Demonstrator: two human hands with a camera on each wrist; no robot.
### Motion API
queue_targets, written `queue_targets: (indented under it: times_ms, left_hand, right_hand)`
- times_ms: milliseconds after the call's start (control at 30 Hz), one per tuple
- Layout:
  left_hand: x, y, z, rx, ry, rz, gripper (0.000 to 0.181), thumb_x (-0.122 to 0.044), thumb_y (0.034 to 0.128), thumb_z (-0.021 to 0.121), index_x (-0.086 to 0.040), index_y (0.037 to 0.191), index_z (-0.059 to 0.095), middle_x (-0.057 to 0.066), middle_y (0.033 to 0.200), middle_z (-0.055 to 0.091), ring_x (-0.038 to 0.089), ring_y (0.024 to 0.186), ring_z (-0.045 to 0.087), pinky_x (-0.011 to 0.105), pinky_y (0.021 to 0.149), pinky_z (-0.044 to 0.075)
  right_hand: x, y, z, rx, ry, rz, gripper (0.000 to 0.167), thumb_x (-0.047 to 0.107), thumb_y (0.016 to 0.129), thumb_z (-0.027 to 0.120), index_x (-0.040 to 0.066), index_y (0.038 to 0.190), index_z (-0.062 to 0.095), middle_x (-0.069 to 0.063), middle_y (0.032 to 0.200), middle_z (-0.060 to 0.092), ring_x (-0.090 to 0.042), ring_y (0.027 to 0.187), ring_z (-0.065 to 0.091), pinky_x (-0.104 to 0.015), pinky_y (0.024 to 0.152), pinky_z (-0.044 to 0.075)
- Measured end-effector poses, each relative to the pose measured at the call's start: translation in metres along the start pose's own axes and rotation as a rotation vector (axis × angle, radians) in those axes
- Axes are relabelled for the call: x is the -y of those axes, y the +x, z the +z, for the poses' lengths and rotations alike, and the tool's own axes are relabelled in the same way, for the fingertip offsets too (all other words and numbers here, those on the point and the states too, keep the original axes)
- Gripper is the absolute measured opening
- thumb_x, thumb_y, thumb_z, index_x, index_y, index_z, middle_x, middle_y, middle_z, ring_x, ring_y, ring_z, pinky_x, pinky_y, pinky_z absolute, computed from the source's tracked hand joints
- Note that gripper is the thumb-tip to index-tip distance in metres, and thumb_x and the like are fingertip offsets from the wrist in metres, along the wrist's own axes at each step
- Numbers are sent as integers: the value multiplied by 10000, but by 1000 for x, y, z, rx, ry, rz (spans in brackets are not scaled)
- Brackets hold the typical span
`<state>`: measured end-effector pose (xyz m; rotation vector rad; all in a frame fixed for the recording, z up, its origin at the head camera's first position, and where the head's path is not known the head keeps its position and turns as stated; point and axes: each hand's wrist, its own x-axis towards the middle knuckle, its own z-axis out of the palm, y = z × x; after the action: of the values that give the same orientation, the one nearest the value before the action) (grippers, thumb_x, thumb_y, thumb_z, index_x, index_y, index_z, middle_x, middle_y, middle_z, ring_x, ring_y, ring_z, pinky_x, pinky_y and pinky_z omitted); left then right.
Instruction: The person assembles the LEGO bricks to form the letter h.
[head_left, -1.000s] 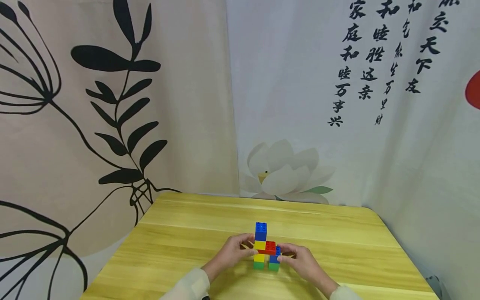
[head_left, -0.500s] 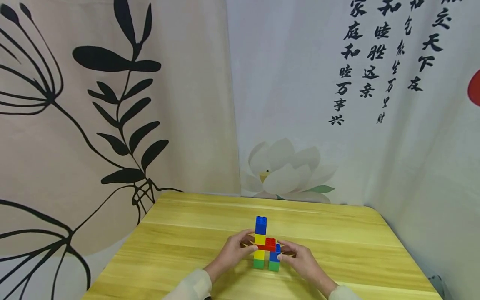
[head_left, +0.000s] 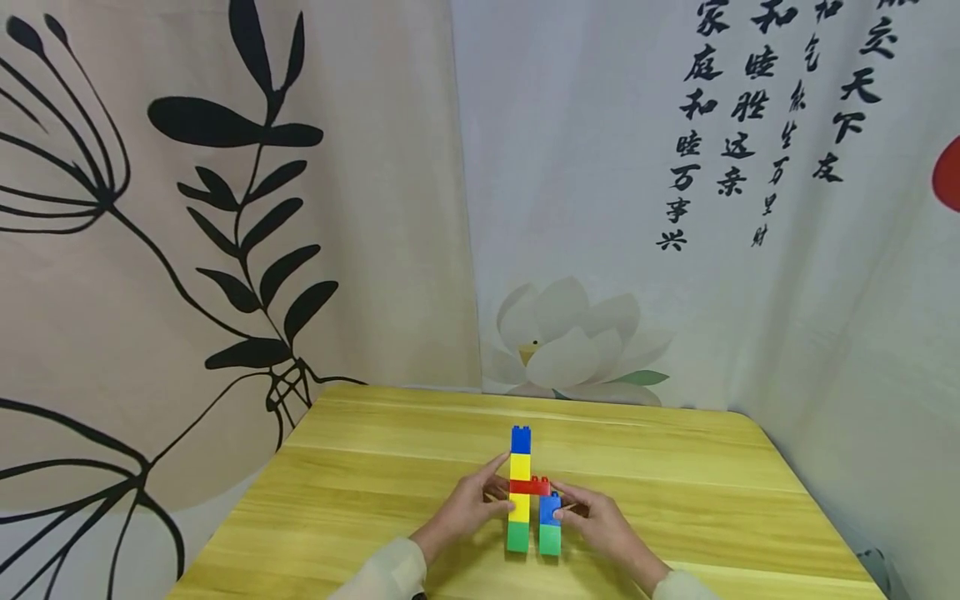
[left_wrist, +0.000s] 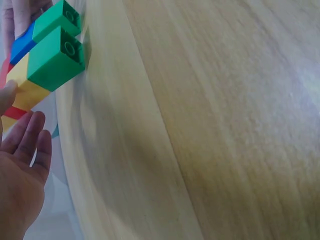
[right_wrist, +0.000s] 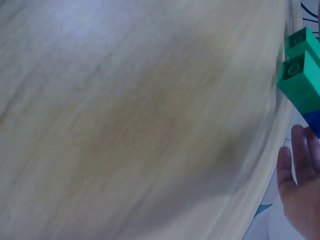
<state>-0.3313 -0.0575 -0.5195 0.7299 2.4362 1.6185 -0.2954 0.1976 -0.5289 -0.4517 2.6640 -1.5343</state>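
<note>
A toy brick structure is held up between both hands in the head view. Its taller column has a blue brick on top, a yellow brick, a flat red brick, another yellow brick and a green brick. Under the red brick's right end, the shorter column is a blue brick over a green brick. My left hand pinches the taller column from the left; my right hand grips the shorter one's blue brick. Both wrist views show the hollow undersides of the green bricks.
A wooden table lies beneath the hands. Behind it hangs a curtain printed with dark plants, a lotus and written characters. A light grey curtain borders the right side.
The structure has tipped so that its front faces me more squarely: its top has risen in view, its green bricks sit slightly lower, and fewer stud tops show. Both hands keep their hold.
</note>
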Motion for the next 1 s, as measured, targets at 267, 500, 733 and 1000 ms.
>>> queue_targets:
  times_ms: [267, 500, 733, 1000]
  left_hand:
    - [5, -2, -3, 39, -13, -63, 793, -126, 883, 763, -201, 1551, 343, -10, 1073, 642, 170, 963, 620, 362, 874, 518]
    - [7, 3, -10, 85, -25, -91, 849, -74, 848, 789, -165, 1556, 329, 32, 1068, 627, 215, 986, 613, 420, 919, 509]
    - [13, 9, -8, 151, -41, -136, 851, -56, 844, 789, -102, 1553, 319, 48, 1077, 632, 229, 986, 619, 425, 909, 518]
    - [14, 13, -4, 198, -14, -190, 748, -74, 867, 768, -34, 1508, 384, 38, 1040, 634, 189, 938, 587, 397, 887, 505]
  right_hand:
    - [0, 1, -4, 152, 32, 36, 727, 198, 847, 792, 104, 1486, 460, -71, 1115, 634, -244, 991, 614, -417, 853, 544]
    - [-2, 14, -6, 212, 24, 33, 739, 238, 858, 781, 82, 1494, 439, -48, 1078, 620, -239, 1014, 583, -471, 912, 510]
    - [-5, 12, -8, 243, 66, 26, 712, 184, 882, 766, 14, 1483, 422, -72, 1071, 611, -246, 998, 554, -373, 875, 507]
    - [-8, 9, -7, 244, 53, 66, 690, 204, 904, 741, -8, 1476, 419, -145, 1177, 620, -300, 1064, 566, -474, 899, 496]
